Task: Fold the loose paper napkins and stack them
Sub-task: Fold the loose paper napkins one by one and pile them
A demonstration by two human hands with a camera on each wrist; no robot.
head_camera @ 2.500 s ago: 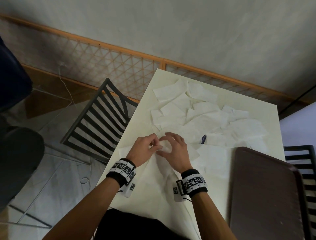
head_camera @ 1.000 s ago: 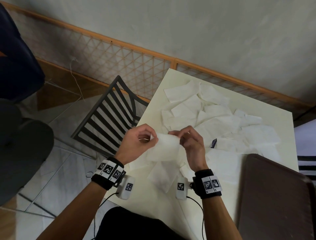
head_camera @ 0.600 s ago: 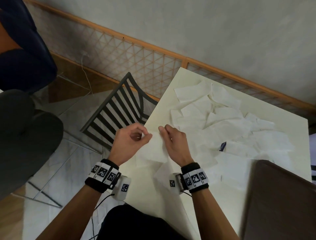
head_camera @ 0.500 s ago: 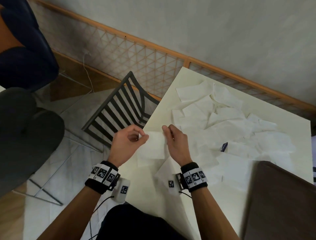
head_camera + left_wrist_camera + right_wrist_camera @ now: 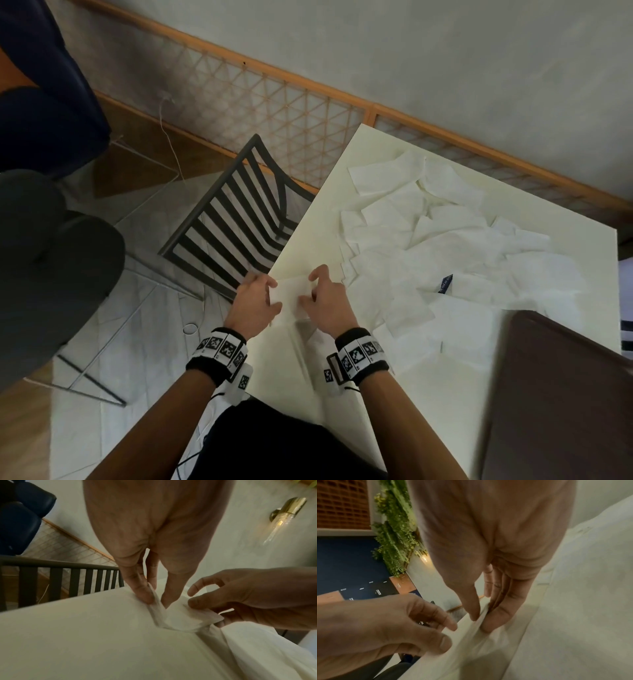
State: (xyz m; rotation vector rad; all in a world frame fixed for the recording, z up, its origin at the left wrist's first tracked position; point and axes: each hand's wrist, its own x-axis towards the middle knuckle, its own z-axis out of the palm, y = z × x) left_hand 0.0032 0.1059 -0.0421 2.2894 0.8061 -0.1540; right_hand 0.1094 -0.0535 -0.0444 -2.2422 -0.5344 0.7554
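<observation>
A small white napkin [image 5: 291,297] lies low at the left edge of the cream table [image 5: 308,240], held between both hands. My left hand [image 5: 274,298] pinches its left edge between thumb and fingers [image 5: 143,595]. My right hand [image 5: 307,292] pinches the right side, thumb against fingers [image 5: 496,620]. In the left wrist view the napkin [image 5: 181,619] looks folded, and it sags between the two grips. Several loose napkins [image 5: 428,246] lie spread over the middle and far side of the table. More flat napkins [image 5: 455,332] lie right of my right wrist.
A dark brown tray [image 5: 565,394] covers the table's near right corner. A black slatted chair [image 5: 236,222] stands just left of the table edge, under my left hand. A small blue label [image 5: 445,283] lies among the napkins. A wooden lattice rail [image 5: 274,102] runs along the wall.
The napkin was held up unfolded between both hands; now it is smaller and lower, down at the table's left edge. Both hands moved left and down with it.
</observation>
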